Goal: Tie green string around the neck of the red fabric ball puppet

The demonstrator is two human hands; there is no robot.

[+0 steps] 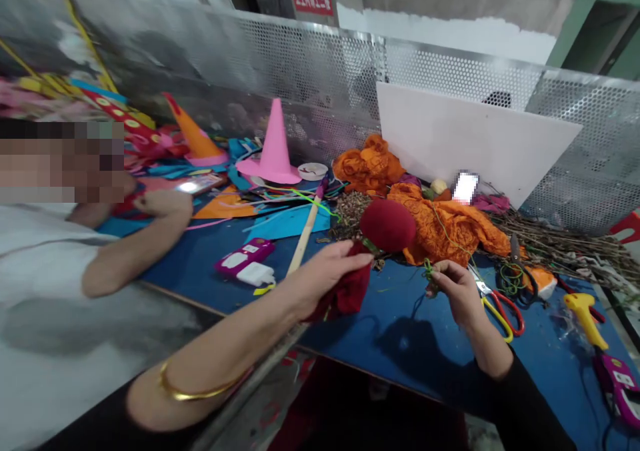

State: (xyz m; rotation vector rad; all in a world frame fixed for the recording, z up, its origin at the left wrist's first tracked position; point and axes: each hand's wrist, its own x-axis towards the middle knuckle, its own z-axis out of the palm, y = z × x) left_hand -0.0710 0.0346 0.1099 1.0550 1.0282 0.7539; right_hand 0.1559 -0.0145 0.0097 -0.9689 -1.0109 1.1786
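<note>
My left hand point(340, 264) is closed around the gathered neck of a dark red cloth bundle point(388, 225), whose rounded, ball-like top bulges above my fingers. Loose red cloth point(353, 291) hangs below the same hand. A bit of green twine shows at the neck by my thumb. To the right, my right hand point(455, 287) pinches a small tangle of green twine point(429, 271) above the blue table. Red-and-yellow-handled scissors point(500, 311) lie just beside my right wrist.
Orange cloth point(445, 227) and dry twigs point(565, 237) lie behind my hands. A yellow glue gun point(585, 317) rests at right. A wooden-handled tool point(306, 231), a purple device point(245, 261) and a pink cone hat point(275, 147) are leftward. A co-worker's arm point(135, 244) rests at left.
</note>
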